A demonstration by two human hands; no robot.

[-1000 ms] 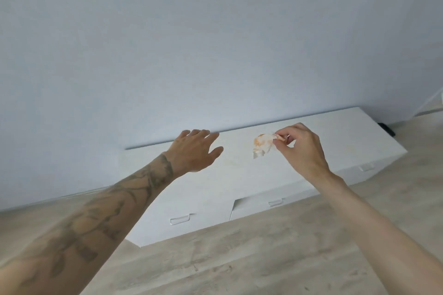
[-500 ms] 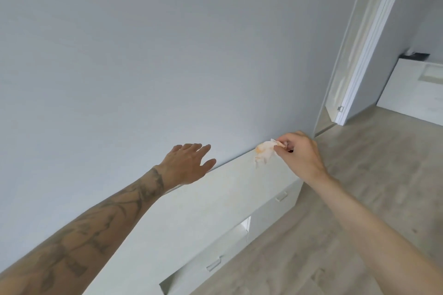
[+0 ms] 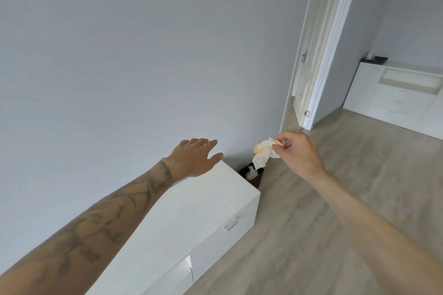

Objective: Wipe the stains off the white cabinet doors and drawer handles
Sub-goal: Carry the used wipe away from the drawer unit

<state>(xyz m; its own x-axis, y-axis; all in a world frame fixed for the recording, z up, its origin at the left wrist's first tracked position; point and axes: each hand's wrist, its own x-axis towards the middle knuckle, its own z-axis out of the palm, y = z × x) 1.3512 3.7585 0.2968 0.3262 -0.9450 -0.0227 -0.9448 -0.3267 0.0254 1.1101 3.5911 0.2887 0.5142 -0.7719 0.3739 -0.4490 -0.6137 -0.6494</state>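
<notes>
A low white cabinet [image 3: 191, 218] runs from the lower left to its right end at centre, with a drawer handle [image 3: 230, 224] on its front. My right hand [image 3: 299, 154] pinches a crumpled, orange-stained tissue [image 3: 263, 152] in the air past the cabinet's right end. Directly below the tissue, on the floor in the corner, sits a small black bin [image 3: 251, 173] with something pale inside. My left hand [image 3: 194, 157] hovers with straight fingers over the cabinet's far right corner and holds nothing.
A plain grey wall [image 3: 143, 55] stands behind the cabinet. A white door [image 3: 316, 55] stands ajar to the right. Another white cabinet [image 3: 395, 96] stands at the far right on the light wood floor [image 3: 311, 235]. One cabinet drawer [image 3: 184, 268] near the bottom stands slightly out.
My view has swung right along the cabinet to its end, bringing the black bin, door and far cabinet into sight. My right hand still pinches the tissue, now above the bin.
</notes>
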